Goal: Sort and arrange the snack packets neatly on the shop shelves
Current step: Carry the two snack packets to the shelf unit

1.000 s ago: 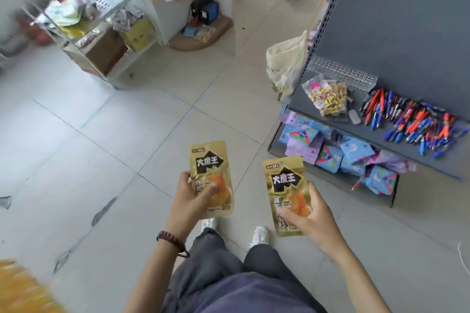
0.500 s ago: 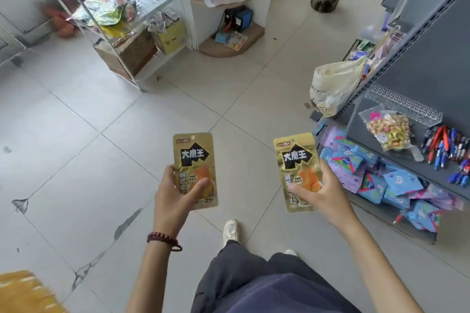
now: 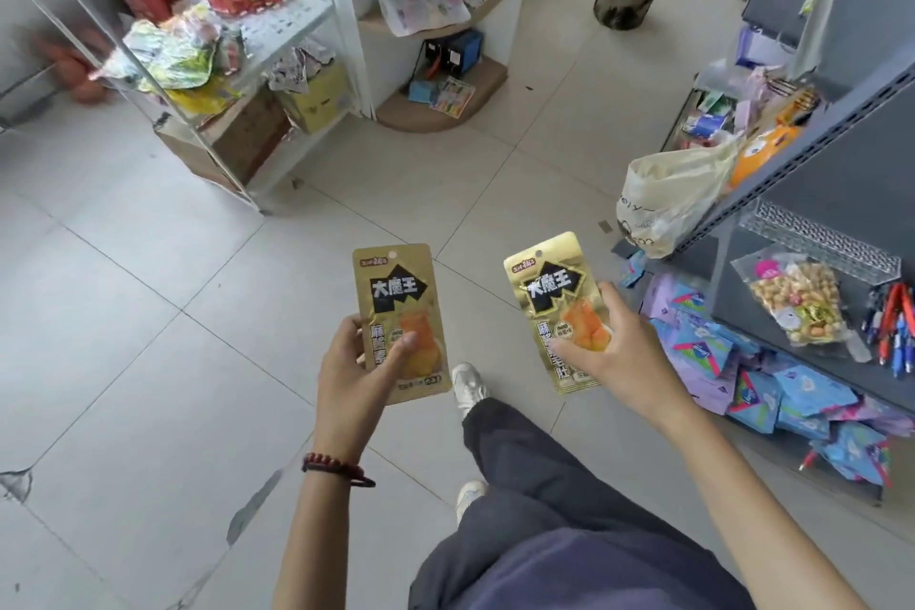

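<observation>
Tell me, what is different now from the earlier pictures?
The view turned left: the grey shelf slid toward the right edge, the white rack came nearer. Nothing taken or released: the left hand still holds one gold packet, the right hand the other gold packet.

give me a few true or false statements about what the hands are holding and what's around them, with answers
1. The left hand grips the left packet and the right hand grips the right packet, both gold. True.
2. The left packet and the right packet overlap. False: they are apart, with floor showing between them.
3. The bracelet is on the right wrist. False: it is on the left wrist.
4. Pens lie on the grey shelf at the right. True.
</observation>
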